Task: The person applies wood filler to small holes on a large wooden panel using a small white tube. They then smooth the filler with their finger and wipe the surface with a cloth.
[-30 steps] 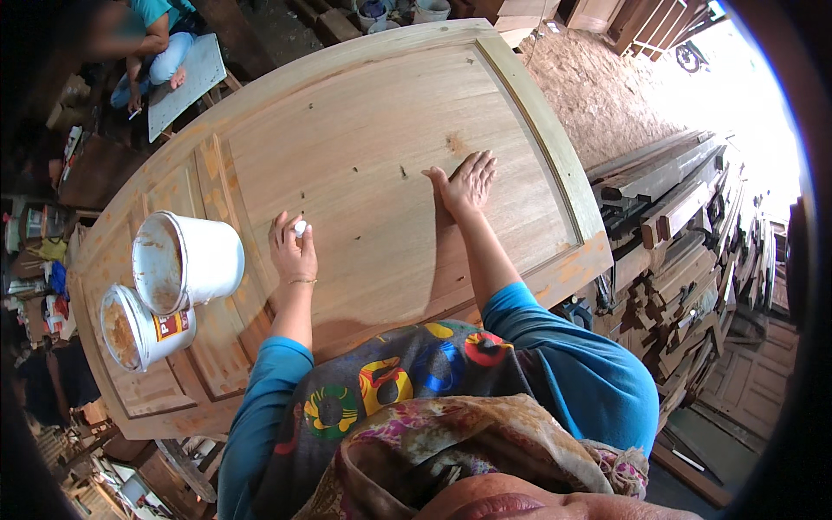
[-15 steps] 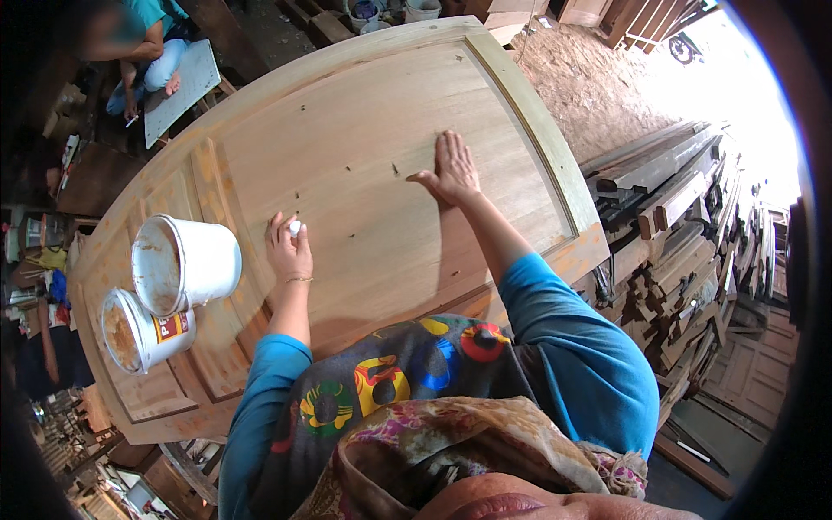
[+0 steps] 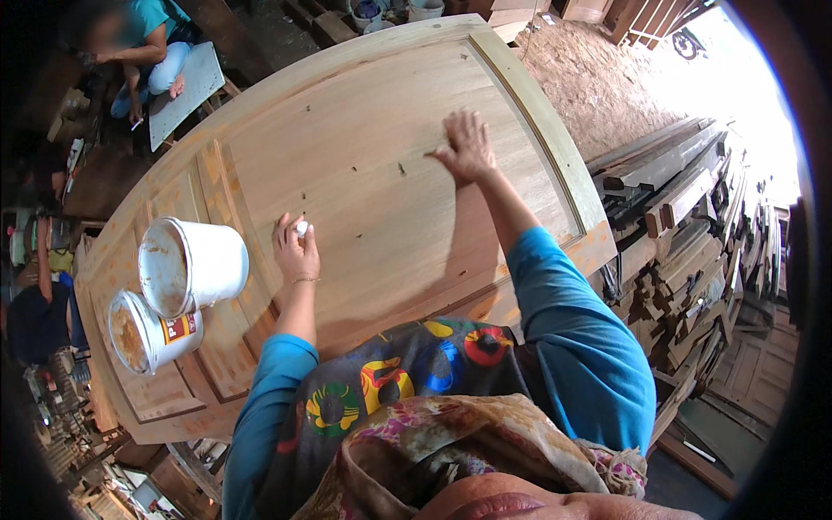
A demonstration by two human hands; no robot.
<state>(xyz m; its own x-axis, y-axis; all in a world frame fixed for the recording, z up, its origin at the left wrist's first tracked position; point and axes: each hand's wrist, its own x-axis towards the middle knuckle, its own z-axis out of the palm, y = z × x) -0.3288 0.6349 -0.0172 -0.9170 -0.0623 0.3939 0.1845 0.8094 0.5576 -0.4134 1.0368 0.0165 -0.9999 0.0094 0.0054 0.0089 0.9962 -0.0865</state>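
A large wooden door point(image 3: 381, 234) with recessed panels lies flat in front of me, its bare wood dotted with several small dark marks. My right hand point(image 3: 471, 152) is over the big panel at the far right, fingers spread and holding nothing. Whether its palm touches the wood I cannot tell. My left hand point(image 3: 296, 251), nearer the panel's left side, has its fingers curled round a small white object point(image 3: 302, 229) whose kind does not show. Left of that hand stand two white buckets on the door: a larger one point(image 3: 217, 264) and a smaller one with brownish paste point(image 3: 179, 335).
Stacked timber point(image 3: 680, 251) fills the right side beyond the door's edge. At the far left a person point(image 3: 152, 52) sits by a pale board point(image 3: 185, 94). Another person's arm point(image 3: 43, 260) shows at the left edge. Sandy ground point(image 3: 589, 82) lies beyond the door.
My right hand has moved a little farther away and to the right over the panel. The left hand still grips the small white object. The whole view has shifted slightly.
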